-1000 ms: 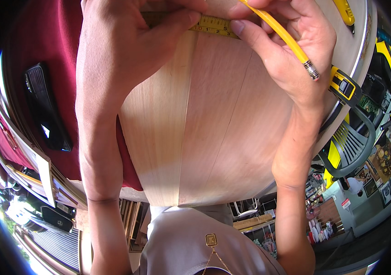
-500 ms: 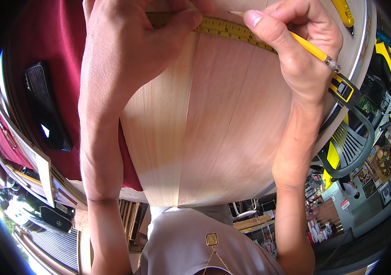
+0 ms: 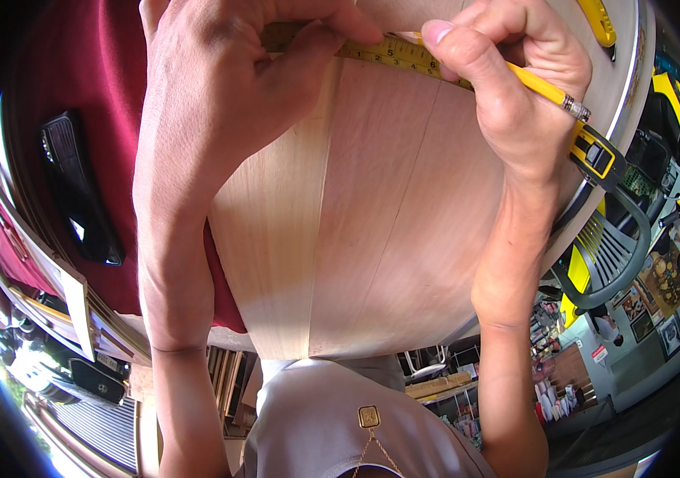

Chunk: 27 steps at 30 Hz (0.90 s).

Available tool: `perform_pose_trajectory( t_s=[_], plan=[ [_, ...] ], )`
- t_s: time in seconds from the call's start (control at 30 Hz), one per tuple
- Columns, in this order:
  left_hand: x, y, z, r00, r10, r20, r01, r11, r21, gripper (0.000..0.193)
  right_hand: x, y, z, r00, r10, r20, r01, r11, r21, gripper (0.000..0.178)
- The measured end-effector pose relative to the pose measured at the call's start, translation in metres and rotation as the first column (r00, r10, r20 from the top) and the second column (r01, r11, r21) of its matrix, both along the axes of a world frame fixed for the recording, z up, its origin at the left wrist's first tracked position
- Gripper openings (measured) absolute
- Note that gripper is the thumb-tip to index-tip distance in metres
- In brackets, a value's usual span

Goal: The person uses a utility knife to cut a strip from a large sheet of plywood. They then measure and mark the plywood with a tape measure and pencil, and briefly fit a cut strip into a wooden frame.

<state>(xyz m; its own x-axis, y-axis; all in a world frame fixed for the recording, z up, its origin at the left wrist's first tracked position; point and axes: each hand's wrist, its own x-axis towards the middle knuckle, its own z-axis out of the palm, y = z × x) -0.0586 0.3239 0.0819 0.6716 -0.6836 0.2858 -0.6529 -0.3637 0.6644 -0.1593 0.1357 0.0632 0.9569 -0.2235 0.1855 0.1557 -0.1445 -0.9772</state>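
- Head view, the only one: left hand closed on the tape, thumb at its near edge, index finger stretched along it.
- Right hand clamped on the pencil, eraser end out to the right; a lower finger reaches the tape's right part.
- Tape lies across the wood near the top of the view, between the two hands, crossing over by the seam of pale strip and pinker panel.
- Pencil point sits by the far edge of the tape; can't tell if it touches wood.
- Step looks like marking off a measure. Best done with tape pressed flat, no bow or twist.
- Tape should run square to the seam; a slant would spoil the reading.
- Left fingers should pin the tape firmly; a slip there likely shifts the mark.
- Pencil wants its point tight to the scale edge, small light tick, eyes straight above the graduation.
- Right finger should steady the tape without dragging it.
- Red cloth with black case lies left, clear of the tape.
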Motion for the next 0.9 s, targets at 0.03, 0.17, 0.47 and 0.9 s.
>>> perform_pose_trajectory(
  t_s=[0.03, 0.17, 0.47, 0.9],
  plan=[
    [0.0, 0.0, 0.0, 1.0, -0.002, 0.004, 0.002, 1.0, 0.002, 0.02, 0.0, 0.0, 0.001, 1.0, 0.002, -0.005, -0.002, 1.0, -0.011, 0.025],
    [0.0, 0.0, 0.0, 1.0, 0.0, -0.01, 0.0, 1.0, 0.006, 0.02, 0.0, 0.0, 0.003, 1.0, 0.005, -0.021, -0.005, 1.0, -0.03, 0.025],
    [-0.001, -0.003, 0.002, 1.0, 0.003, -0.011, -0.004, 0.999, -0.033, 0.022, 0.001, 0.001, 0.005, 0.999, 0.01, -0.048, -0.012, 0.999, -0.032, 0.025],
    [0.003, 0.002, -0.01, 0.998, -0.03, -0.062, 0.026, 0.998, -0.064, 0.02, 0.001, 0.0, 0.002, 1.0, 0.009, -0.01, -0.01, 1.0, -0.022, 0.025]
  ],
)
